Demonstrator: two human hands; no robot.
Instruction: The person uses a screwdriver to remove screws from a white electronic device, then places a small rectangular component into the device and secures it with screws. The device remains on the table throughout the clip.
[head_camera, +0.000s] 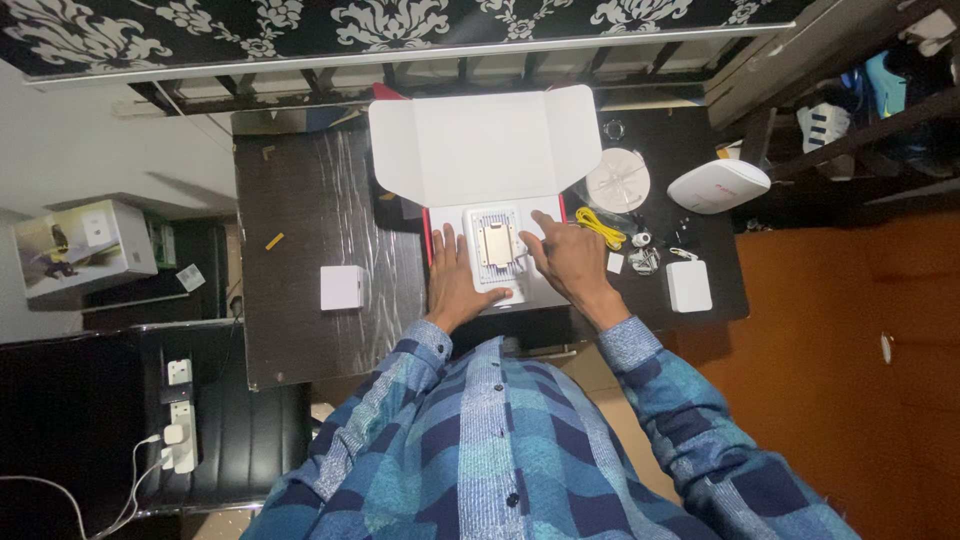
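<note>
- Bare fingers do the work: the left hand (455, 280) lies flat and open, pressing on the left side of the white device (497, 245); nothing is clasped in it.
- Right hand (570, 262) is also open, its fingertips resting on the device's right edge, not closed around anything.
- White device, with a tan square plate on it, sits in the open white box (470, 150) on the dark table (300, 300).
- For a good result, the person should keep even pressure from both sides, so the device does not tilt.
- Yellow cable (598, 226) and small parts (642, 255) lie just beside the right hand; the wrist should stay clear of them.
</note>
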